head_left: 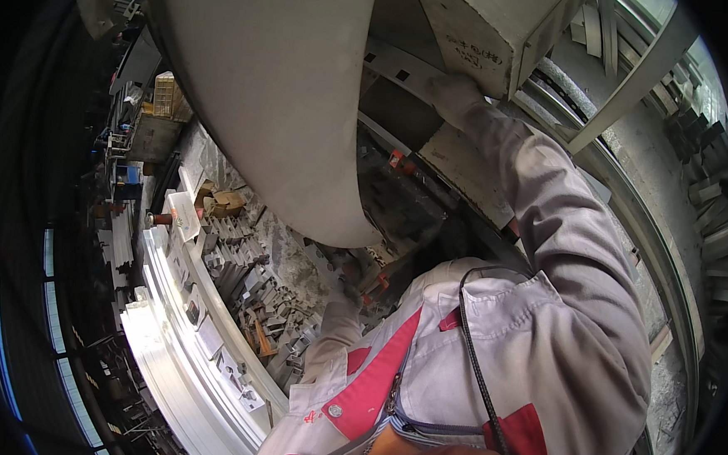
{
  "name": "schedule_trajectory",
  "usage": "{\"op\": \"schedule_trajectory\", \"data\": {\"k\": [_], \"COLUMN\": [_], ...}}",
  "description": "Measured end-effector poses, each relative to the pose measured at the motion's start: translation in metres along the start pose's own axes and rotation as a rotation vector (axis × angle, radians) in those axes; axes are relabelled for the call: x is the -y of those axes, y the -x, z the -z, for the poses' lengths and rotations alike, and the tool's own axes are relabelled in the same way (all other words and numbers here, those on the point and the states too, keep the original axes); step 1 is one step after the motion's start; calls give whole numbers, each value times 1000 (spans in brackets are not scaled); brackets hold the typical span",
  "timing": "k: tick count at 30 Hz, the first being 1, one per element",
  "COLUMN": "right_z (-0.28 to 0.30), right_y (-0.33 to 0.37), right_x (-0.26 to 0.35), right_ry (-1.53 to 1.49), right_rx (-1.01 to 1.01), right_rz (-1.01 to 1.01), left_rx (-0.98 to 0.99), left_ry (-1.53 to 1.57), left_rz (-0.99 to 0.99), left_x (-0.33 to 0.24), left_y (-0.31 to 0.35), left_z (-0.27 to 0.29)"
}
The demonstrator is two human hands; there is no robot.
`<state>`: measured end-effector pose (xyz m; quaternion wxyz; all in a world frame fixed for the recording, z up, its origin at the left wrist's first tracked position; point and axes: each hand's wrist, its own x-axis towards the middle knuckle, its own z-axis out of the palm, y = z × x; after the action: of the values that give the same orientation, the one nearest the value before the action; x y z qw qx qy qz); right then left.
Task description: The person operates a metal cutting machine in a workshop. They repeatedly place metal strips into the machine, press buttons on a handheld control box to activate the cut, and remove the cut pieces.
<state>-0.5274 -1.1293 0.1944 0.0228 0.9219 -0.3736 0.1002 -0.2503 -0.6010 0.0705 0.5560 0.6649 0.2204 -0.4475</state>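
The work looks under way rather than finished, by judgement: the person's right hand (455,97) is at a pale flat strip (388,65) with square dark holes, which lies below a boxy metal housing (479,47) and beyond the large curved panel (265,80). No piece can be told as completed, and how much is left does not show. The right fingers seem to touch the strip's near end, but their spread, and whether they grip it, cannot be told. The left hand (342,289) is dim, near the heaped metal offcuts (256,292); its fingers cannot be made out.
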Motion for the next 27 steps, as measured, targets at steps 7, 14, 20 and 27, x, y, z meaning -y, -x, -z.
{"op": "schedule_trajectory", "data": {"k": [7, 14, 20, 27], "right_z": [-15, -12, -5, -2], "right_y": [-5, -4, -2, -1], "right_x": [-3, 1, 3, 0], "right_ry": [21, 33, 41, 12], "right_rx": [-96, -73, -59, -82], "right_rz": [42, -26, -17, 53], "left_rx": [16, 22, 28, 36], "left_ry": [0, 9, 24, 39], "left_rz": [-8, -10, -13, -11], "left_x": [1, 8, 11, 15], "left_y": [-2, -1, 1, 0], "left_z": [2, 9, 13, 14]}}
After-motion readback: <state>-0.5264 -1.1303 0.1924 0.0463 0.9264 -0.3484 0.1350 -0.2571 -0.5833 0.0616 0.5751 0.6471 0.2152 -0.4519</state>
